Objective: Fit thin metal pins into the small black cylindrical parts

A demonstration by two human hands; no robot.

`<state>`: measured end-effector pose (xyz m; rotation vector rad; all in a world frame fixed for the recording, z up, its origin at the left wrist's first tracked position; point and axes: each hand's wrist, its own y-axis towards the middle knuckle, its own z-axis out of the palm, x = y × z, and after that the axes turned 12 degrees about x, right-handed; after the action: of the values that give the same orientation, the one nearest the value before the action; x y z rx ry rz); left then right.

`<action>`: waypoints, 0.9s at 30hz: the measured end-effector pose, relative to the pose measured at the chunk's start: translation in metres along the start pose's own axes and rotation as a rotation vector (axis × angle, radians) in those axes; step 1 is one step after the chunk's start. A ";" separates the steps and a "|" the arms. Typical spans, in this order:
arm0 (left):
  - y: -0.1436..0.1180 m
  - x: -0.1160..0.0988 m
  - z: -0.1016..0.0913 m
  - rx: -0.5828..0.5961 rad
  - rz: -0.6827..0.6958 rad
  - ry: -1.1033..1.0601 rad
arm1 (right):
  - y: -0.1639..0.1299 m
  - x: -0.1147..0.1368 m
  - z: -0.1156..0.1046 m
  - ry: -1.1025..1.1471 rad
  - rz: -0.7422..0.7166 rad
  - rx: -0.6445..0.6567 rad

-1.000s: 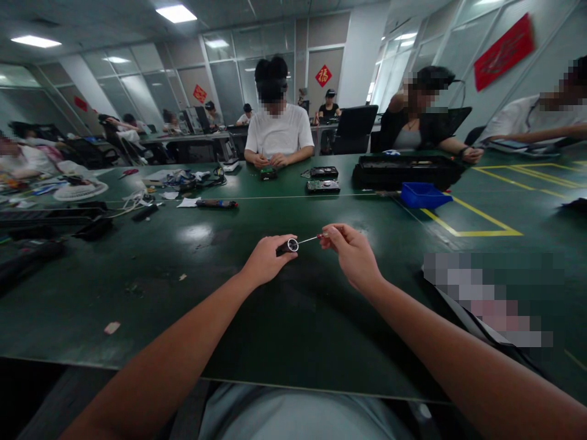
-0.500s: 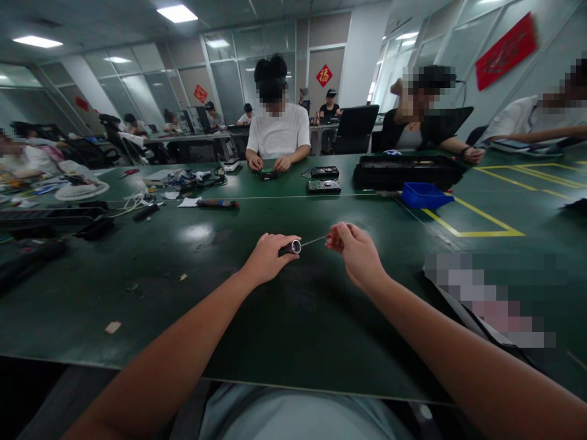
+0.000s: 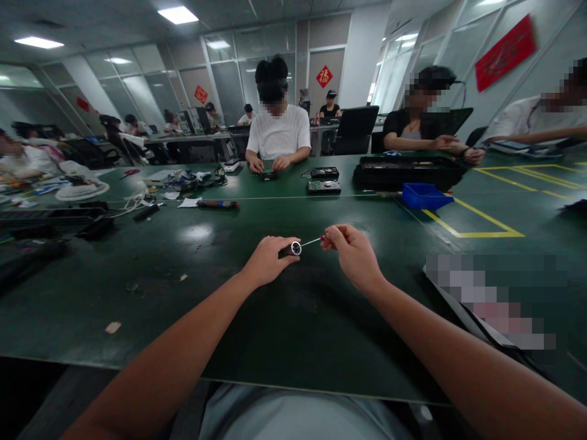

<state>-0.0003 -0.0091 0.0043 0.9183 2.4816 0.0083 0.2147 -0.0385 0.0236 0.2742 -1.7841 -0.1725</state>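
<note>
Bare desk [image 3: 284,324] from the near edge up to both hands, wide lane, only a paper scrap [image 3: 112,327] toward the near left corner and small crumbs [image 3: 132,286] further in. Left hand [image 3: 266,261] and right hand [image 3: 353,255] sit mid-desk, close together, a thin rod [image 3: 310,242] bridging the gap. Beyond them open surface to the middle seam. Left edge crowded: dark cases [image 3: 50,220], cables [image 3: 132,201]. Right side blocked by a flat blurred item [image 3: 490,299]. Far side: blue bin [image 3: 424,195], long black case [image 3: 408,171], drives [image 3: 323,180], a pen-like tool [image 3: 215,203]. Co-workers' hands rest along the far edge.
</note>
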 end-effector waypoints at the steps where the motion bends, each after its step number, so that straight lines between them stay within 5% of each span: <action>1: 0.000 0.000 0.000 0.000 -0.003 -0.002 | -0.001 0.002 -0.001 -0.072 0.006 0.004; 6: -0.001 -0.002 0.001 -0.026 -0.043 -0.021 | -0.005 0.009 -0.003 -0.308 0.003 -0.046; 17: -0.002 0.002 0.000 -0.036 -0.056 -0.012 | -0.005 0.000 -0.002 -0.300 -0.154 0.092; 27: -0.002 -0.003 0.000 -0.016 -0.066 -0.019 | -0.003 0.000 -0.003 -0.353 -0.028 0.068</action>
<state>0.0002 -0.0125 0.0056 0.8260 2.4892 -0.0025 0.2185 -0.0412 0.0232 0.3331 -2.1397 -0.1887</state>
